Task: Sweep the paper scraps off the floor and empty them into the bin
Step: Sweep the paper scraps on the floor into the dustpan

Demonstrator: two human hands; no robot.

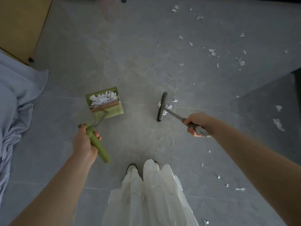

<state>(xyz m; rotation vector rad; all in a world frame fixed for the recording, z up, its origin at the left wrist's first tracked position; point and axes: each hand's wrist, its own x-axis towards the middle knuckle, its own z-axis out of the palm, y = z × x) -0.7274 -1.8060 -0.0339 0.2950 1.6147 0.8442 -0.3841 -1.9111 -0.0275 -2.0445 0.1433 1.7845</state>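
From my remote seat I look straight down on a person standing on a grey tiled floor, two pale trouser legs and two shoe toes nearest the camera. Two bare forearms reach forward, well apart. The left hand has its fingers wrapped round the green handle of one long-handled dustpan, whose pan rests on the floor ahead of the feet and holds a heap of white paper scraps against its brown inner strip. The right hand grips the grey handle of one broom, its dark bristled head set down on the floor to the right of the dustpan, apart from it; I count three or four scraps touching or just beside the head. More scraps lie scattered over the tiles on the right side, from near the right arm out to the far edge, too many and too small for me to count exactly, certainly more than twenty. At left a crumpled blue sheet spills onto the floor, and beyond it stands one tan wooden cabinet. I can read no brand, label or writing anywhere. A bin is not something I can pick out here.
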